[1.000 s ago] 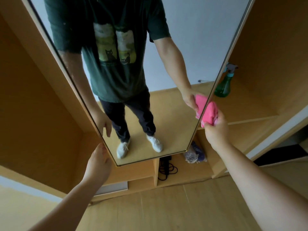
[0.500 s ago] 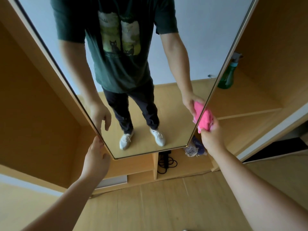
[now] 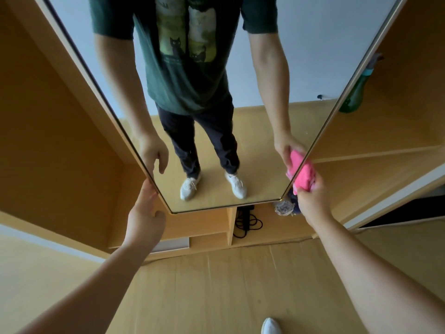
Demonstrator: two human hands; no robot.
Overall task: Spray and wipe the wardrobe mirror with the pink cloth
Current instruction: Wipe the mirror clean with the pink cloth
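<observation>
Gripping one bunched pink cloth (image 3: 304,175) in the curled right hand (image 3: 313,201), against the right edge of the single wardrobe mirror (image 3: 255,131), near its lower corner. Touching the left edge with the left hand (image 3: 144,220), fingers straight. Standing on a shelf behind: one green spray bottle (image 3: 354,95).

The cloth (image 3: 304,175) in right hand (image 3: 313,201) is bright pink. Up-right of this hand the bottle (image 3: 354,97): green w/ teal neck. Left of it the cable (image 3: 245,222) is black. Both wardrobe (image 3: 60,141) and floor (image 3: 216,285): pale yellow wood. The shoe (image 3: 271,327): white. In mirror (image 3: 265,141), shirt (image 3: 187,88) is dark green w/ black cats.
</observation>
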